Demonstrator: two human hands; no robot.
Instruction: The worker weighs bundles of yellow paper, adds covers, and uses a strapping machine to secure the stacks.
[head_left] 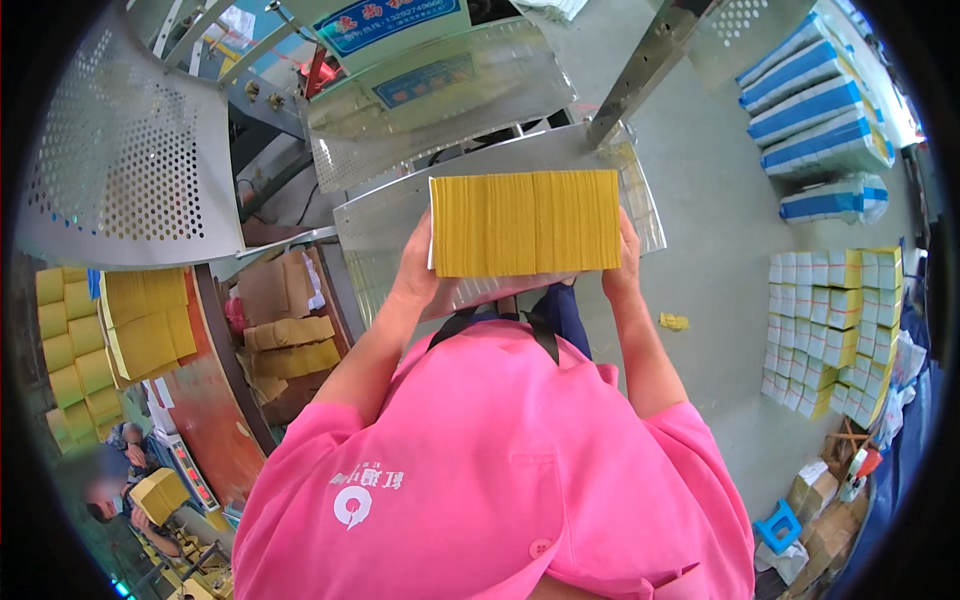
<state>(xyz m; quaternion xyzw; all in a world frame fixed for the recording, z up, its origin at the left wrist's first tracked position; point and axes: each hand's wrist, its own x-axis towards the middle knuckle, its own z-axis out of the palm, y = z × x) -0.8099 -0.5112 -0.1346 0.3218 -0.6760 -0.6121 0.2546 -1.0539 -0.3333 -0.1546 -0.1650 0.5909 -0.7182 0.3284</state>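
A long block of yellow paper sheets [527,224], packed on edge, is held level in front of my chest. My left hand [418,262] presses against its left end, where a thin white edge shows. At the opposite end my right hand [625,258] grips the block, its fingers partly hidden behind it. Beneath and beyond the block lies a shiny metal tray [380,235] of the machine; whether the block touches it I cannot tell.
Perforated metal guard [130,150] at far left; slanted metal leg [650,75] beyond the tray. Yellow paper piles [150,320] stand by a red-brown table [215,390]. A co-worker holds a yellow block [160,496]. At right are blue-white bundles [815,110], stacked packs [825,330] and a blue stool [778,526].
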